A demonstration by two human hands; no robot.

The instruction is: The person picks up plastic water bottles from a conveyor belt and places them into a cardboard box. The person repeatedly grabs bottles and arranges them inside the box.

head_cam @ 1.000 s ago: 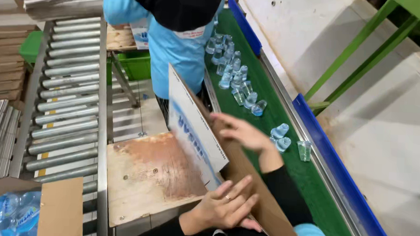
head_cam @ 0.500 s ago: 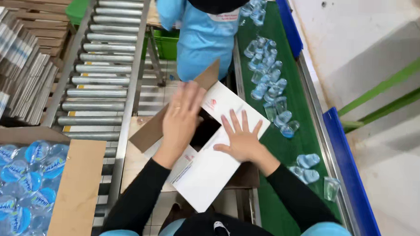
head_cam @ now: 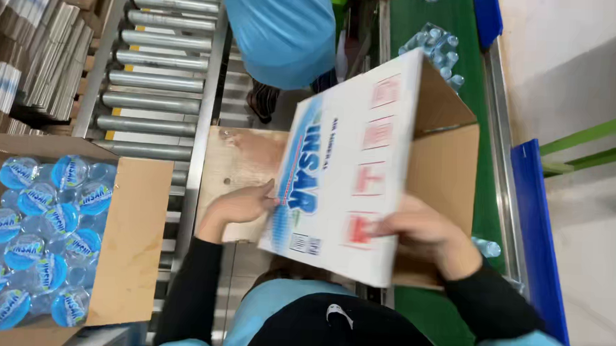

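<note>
Since half a sec ago the flat carton (head_cam: 364,161) got popped into a box shape, now mid-frame over the wooden board (head_cam: 235,166). Left hand (head_cam: 241,206) has fingers curled on its lower-left edge; right hand (head_cam: 423,233) grips the near corner, fingers wrapped over it. Imo keep both corners squared w/ even pressure. Open box of cups (head_cam: 42,230) sits lower left, co-worker (head_cam: 283,26) at top crowds the rollers (head_cam: 153,83), loose cups (head_cam: 435,47) on the green belt.

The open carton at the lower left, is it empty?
No, the open carton holds many sealed water cups with blue lids.
</note>
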